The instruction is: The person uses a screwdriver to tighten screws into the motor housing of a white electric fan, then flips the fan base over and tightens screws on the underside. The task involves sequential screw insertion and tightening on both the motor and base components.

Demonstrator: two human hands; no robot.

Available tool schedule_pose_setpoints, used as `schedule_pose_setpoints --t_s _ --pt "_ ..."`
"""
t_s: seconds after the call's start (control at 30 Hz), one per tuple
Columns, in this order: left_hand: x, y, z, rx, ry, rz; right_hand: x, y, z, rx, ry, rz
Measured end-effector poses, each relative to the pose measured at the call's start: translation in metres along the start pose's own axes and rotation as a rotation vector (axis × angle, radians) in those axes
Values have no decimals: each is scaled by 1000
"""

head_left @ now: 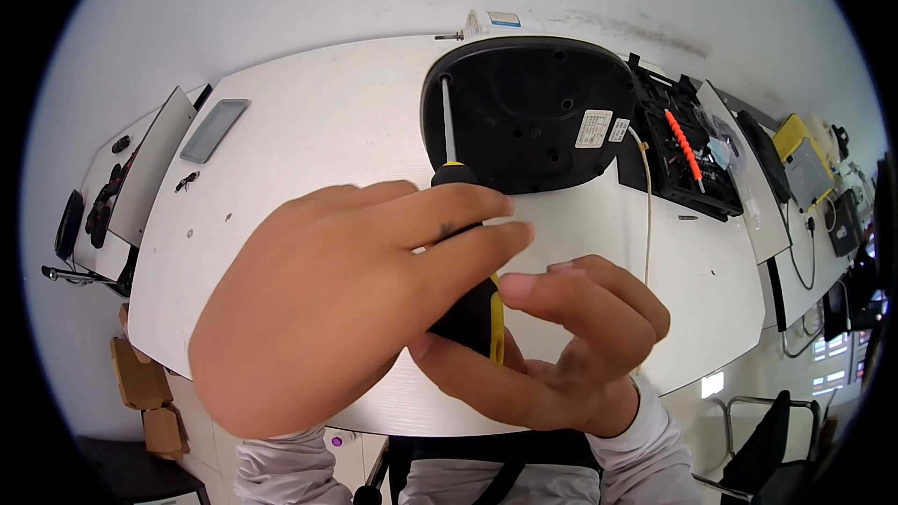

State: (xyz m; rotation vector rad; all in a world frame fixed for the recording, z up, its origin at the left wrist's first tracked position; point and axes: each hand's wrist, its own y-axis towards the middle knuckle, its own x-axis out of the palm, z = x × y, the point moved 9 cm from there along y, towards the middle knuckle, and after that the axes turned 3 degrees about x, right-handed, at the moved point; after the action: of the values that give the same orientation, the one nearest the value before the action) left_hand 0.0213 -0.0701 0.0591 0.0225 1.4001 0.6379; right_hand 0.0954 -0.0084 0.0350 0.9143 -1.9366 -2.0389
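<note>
A black-and-yellow screwdriver [463,318] points away from me, and its long metal shaft ends in a round hole near the far-left corner of a black plastic appliance base [505,103]. The base has several holes, two white labels and a pale cord coming off its right side. My left hand [318,295] is closed over the screwdriver's handle from the left, fingers lying across it. At the handle's near end, my right hand [580,346] pinches it between thumb and fingers. The screw, if any, inside the hole cannot be seen.
Right of the base lies an open black tool case [666,168] with an orange flexible shaft [683,145] on it. The pale cord [649,224] runs down the table's right part. A grey tray [214,131] and a small dark part [187,182] lie at left.
</note>
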Motion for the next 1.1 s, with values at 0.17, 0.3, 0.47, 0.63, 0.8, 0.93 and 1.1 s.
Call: schedule_pose_setpoints --t_s 0.17,0.3,0.47,0.63,0.8,0.93,1.1 --pt "4 5 -5 37 -1 -66 -1 6 3 108 71 -68" --pt "3 9 -3 75 9 -37 -8 8 6 149 162 -165" --pt "-3 7 -9 17 -43 0 -3 14 -7 24 124 -226" --pt "7 13 -11 68 -35 -62 0 10 4 180 168 -156" --pt "-1 11 -2 122 29 89 -4 16 0 54 168 -128" --pt "1 12 -7 43 -59 58 3 17 -9 17 225 -156" --pt "4 9 -10 79 -40 63 0 21 1 153 304 -86"
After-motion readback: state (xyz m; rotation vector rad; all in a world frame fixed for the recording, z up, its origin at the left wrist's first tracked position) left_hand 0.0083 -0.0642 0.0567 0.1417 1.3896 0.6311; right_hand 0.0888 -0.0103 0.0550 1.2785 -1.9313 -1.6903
